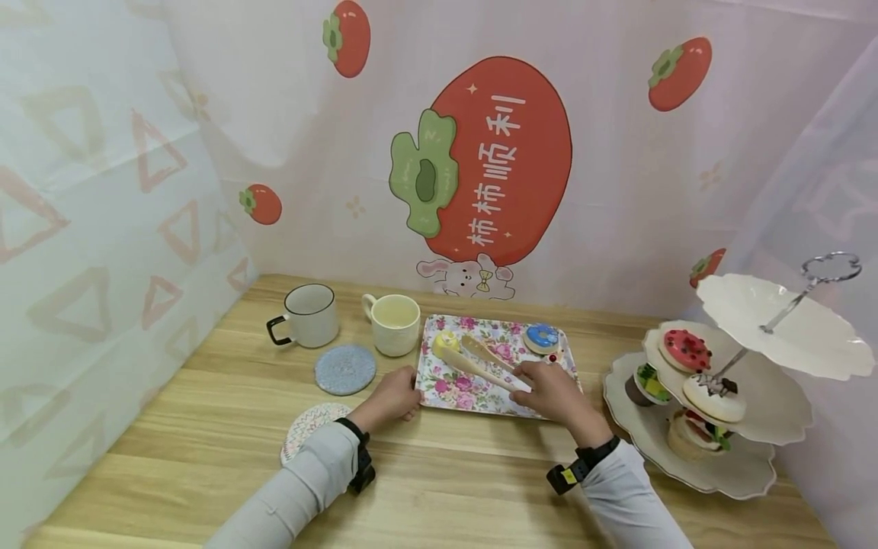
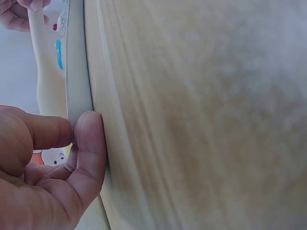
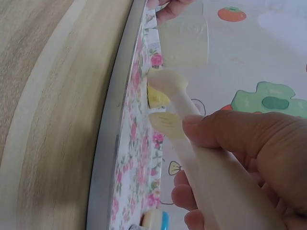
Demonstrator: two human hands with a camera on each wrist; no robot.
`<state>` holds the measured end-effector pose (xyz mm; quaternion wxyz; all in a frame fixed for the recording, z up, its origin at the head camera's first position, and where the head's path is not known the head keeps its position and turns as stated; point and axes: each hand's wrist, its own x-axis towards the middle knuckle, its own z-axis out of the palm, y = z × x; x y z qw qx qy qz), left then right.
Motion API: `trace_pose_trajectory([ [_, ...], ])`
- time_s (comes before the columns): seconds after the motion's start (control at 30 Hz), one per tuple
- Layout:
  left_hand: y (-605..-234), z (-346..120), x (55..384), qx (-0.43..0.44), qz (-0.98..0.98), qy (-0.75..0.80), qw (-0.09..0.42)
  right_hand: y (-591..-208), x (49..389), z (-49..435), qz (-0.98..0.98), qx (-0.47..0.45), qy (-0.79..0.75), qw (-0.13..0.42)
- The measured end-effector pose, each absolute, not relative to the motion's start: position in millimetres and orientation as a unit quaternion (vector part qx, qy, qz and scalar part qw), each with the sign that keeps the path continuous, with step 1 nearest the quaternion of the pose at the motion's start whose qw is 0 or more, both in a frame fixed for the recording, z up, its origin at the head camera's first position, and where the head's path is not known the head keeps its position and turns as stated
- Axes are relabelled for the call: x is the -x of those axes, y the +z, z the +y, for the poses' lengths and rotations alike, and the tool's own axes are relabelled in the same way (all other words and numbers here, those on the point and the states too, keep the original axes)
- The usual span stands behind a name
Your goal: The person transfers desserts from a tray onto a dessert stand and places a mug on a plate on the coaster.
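Observation:
My left hand (image 1: 394, 396) pinches the rim of the flowered tray (image 1: 449, 404) at its near left corner, thumb and finger closed on the edge in the left wrist view. Pale tongs (image 1: 480, 370) are held in my right hand (image 1: 554, 393) over the tray, their two arms spread apart. By the tips sits a small yellow piece (image 1: 446, 345), which looks like a pastry; whether the tongs touch it I cannot tell. A blue-iced donut (image 1: 542, 339) lies at the tray's far right, beside a red-topped item (image 1: 552, 357) mostly hidden by my right hand.
Left of the tray stand a cream cup (image 1: 395, 329) and a black-rimmed mug (image 1: 311, 320). Nearer lie a grey coaster (image 1: 345, 370) and a speckled coaster (image 1: 309, 427), partly under my left forearm. On the right, a tiered stand (image 1: 782, 320) bears donuts and cupcakes.

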<state>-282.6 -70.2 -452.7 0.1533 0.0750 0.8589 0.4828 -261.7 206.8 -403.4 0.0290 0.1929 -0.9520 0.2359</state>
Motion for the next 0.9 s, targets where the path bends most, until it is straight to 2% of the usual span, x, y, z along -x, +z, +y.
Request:
trace_pose_trajectory([
  [0.9,-454,-69,285,-0.079,0.87,0.464,0.146,-407,260,196,-0.956,-0.188,0.219,0.057],
])
